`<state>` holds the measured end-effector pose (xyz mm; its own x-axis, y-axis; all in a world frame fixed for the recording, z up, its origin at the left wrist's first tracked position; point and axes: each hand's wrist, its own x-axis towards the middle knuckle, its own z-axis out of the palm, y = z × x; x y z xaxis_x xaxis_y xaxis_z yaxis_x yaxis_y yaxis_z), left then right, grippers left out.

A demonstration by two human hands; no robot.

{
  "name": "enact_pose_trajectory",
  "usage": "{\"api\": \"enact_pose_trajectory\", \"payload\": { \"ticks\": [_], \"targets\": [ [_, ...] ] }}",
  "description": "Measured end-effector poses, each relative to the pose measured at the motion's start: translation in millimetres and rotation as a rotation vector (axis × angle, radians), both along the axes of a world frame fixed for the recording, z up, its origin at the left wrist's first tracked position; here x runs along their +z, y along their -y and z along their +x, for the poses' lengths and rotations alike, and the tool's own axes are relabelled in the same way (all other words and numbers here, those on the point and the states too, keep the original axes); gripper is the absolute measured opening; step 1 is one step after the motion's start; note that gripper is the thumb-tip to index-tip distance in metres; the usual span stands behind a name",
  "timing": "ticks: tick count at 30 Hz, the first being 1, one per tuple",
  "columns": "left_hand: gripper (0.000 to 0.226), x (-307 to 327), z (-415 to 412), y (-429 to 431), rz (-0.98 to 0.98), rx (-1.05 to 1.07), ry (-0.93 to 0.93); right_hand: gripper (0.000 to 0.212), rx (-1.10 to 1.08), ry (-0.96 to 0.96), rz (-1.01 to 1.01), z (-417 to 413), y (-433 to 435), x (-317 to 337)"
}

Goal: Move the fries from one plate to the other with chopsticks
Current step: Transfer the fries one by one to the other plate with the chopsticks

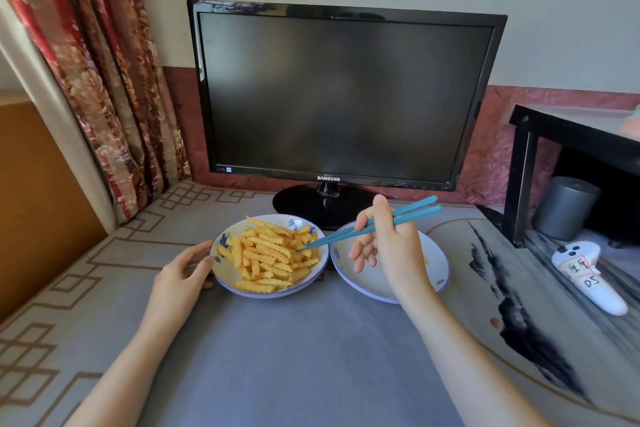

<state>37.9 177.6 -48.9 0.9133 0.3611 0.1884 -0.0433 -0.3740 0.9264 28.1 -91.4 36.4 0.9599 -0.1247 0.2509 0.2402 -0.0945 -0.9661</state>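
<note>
Right hand (388, 246) pinches the chopsticks (339, 237), tips among the fries (270, 253) on the left plate (228, 270); left hand (183, 270) rests, fingers relaxed, against its rim, likely steadying it; second plate (433, 253) sits just beside, shortening the carry

Chopsticks (370, 226) tips among fries (270, 253)
</note>
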Motion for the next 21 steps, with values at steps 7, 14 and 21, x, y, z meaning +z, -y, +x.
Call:
{"api": "enact_pose_trajectory", "payload": {
  "ticks": [7, 14, 21],
  "targets": [
    [0.026, -0.4, -0.6, -1.0, 0.004, -0.008, -0.007, 0.052, -0.066, 0.019, 0.035, -4.9, 7.0, 0.6],
    [0.026, -1.4, 0.1, -1.5, -0.008, -0.012, -0.008, 0.052, -0.113, 0.074, 0.024, -19.7, 32.4, 9.8],
    [0.026, -0.9, -0.3, -0.9, -0.004, -0.008, -0.007, 0.050, -0.269, 0.194, 0.026, -28.4, 76.0, 9.2]
  ]
}}
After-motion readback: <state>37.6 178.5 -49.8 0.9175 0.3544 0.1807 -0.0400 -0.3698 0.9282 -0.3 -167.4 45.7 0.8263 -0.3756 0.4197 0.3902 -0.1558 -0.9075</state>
